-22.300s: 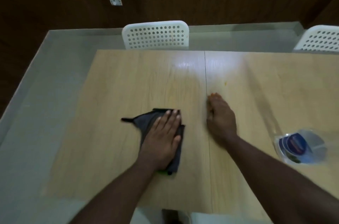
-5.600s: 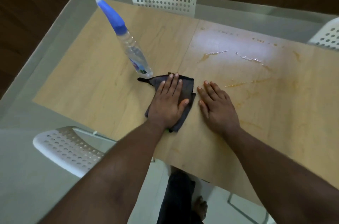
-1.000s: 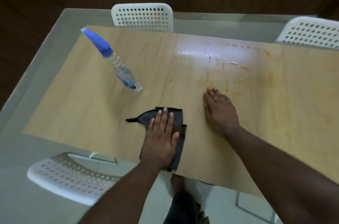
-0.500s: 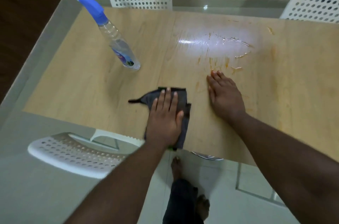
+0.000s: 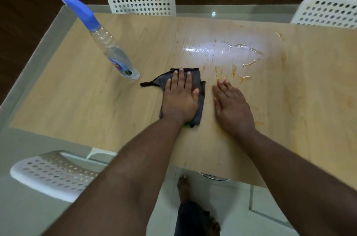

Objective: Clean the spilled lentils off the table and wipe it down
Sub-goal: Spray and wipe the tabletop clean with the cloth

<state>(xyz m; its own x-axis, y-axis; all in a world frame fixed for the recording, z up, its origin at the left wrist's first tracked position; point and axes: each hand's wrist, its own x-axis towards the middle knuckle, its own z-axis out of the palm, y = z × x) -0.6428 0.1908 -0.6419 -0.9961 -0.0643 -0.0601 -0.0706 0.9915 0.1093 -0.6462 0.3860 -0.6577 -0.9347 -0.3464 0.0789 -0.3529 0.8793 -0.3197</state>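
Note:
My left hand (image 5: 179, 98) lies flat with straight fingers on a dark grey cloth (image 5: 195, 79), pressing it onto the light wooden table (image 5: 77, 96). Just to the right, my right hand (image 5: 231, 108) rests flat on the bare tabletop, fingers straight. Beyond both hands a wet, shiny patch with orange smears (image 5: 233, 56) spreads over the table's middle. More orange streaks (image 5: 295, 100) run down the right side.
A clear spray bottle with a blue nozzle (image 5: 114, 54) stands on the table to the left of the cloth. White perforated chairs stand at the far edge (image 5: 143, 2), far right (image 5: 328, 11) and near left (image 5: 54, 174). My bare feet (image 5: 185, 187) show under the near edge.
My left hand has pushed the cloth forward, away from the near edge and toward the wet patch. My right hand stays flat on the table beside it.

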